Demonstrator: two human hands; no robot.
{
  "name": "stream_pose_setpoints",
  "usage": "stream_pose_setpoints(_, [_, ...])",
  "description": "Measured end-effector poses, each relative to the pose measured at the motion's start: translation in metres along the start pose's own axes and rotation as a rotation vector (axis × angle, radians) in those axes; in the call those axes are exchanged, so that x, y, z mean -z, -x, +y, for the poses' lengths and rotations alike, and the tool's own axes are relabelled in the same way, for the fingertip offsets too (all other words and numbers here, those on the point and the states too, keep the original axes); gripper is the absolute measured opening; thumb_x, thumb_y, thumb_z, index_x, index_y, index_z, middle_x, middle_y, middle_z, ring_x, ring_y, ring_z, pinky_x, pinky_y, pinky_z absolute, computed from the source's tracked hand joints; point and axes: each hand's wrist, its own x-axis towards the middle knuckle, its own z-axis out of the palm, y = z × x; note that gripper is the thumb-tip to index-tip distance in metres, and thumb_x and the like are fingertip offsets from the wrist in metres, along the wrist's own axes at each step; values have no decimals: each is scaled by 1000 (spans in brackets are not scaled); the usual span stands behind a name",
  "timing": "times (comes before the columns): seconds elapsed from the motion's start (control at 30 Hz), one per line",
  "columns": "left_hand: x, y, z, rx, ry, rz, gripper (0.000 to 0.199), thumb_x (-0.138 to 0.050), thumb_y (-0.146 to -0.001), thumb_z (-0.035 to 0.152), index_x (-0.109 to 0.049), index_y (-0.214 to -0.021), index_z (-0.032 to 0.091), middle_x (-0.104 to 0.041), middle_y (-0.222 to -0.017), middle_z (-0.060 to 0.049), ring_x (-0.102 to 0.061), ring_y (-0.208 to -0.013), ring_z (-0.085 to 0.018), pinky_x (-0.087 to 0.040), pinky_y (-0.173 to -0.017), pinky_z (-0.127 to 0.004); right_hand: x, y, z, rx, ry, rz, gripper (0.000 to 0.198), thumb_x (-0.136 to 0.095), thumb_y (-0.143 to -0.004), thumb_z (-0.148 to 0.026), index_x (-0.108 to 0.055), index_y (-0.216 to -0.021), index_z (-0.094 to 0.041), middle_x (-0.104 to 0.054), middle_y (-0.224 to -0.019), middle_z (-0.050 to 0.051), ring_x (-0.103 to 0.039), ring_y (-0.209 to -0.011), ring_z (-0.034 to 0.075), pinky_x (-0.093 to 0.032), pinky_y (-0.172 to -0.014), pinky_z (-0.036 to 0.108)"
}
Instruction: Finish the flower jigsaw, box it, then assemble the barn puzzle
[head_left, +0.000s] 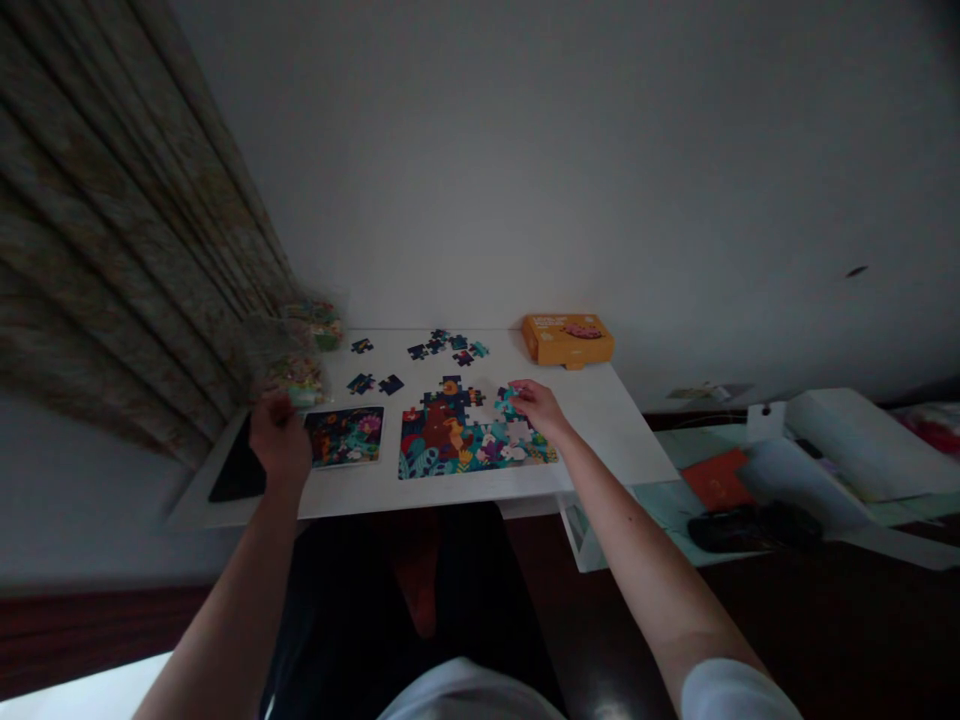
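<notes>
A partly assembled jigsaw puzzle [442, 440] lies on the white table, showing a bear, rabbits and leaves. At its upper right, my right hand [541, 408] pinches a teal puzzle piece [504, 402], at or just above the puzzle's edge. My left hand [280, 440] is off to the left with its fingers curled together; whatever is in them, if anything, is hidden. Beside that hand lies a small picture card [346, 437] with a similar dark, colourful scene. Loose puzzle pieces [459, 342] are scattered behind the puzzle, with a few more dark pieces [390, 384] behind the card.
An orange box [568, 340] stands at the table's back right. Clear plastic bags with colourful contents [296, 375] sit at the left by the curtain [135, 170]. A black flat object [238, 465] lies under my left hand. Right of the table is a lower surface with an open white box [862, 450].
</notes>
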Motion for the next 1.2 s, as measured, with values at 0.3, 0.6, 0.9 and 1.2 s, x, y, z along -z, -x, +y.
stream_pose_setpoints(0.3, [-60,57,16,-395,-299,-330,35,-49,-89,18,-67,-118,19,-66,-124,-13,-63,-121,-29,-49,-111,-48,-1,-2,1,-16,-54,33,41,-77,-66,-44,-72,-99,-20,-69,-72,-2,-61,-61,14,-50,-59,26])
stream_pose_setpoints(0.6, [-112,125,37,-691,-530,-785,41,-49,-102,40,-64,-137,25,-56,-153,-10,-51,-143,-29,-34,-125,-52,16,1,0,1,34,3,33,-72,-70,-38,-76,-97,-19,-71,-70,-1,-63,-61,16,-52,-62,28])
stream_pose_setpoints(0.9, [-120,144,42,-702,-651,-845,50,-40,-106,48,-58,-146,23,-49,-160,-13,-41,-151,-30,-24,-127,-60,38,7,3,-65,133,-225,20,-76,-65,-20,-78,-86,-19,-78,-80,3,-70,-72,20,-55,-71,30])
stream_pose_setpoints(1.2, [-127,147,53,-726,-679,-829,44,-44,-105,40,-61,-140,20,-55,-153,-16,-48,-146,-31,-28,-125,-59,34,13,20,-26,295,-160,21,-74,-68,-12,-79,-87,-20,-77,-75,1,-69,-68,18,-52,-68,27])
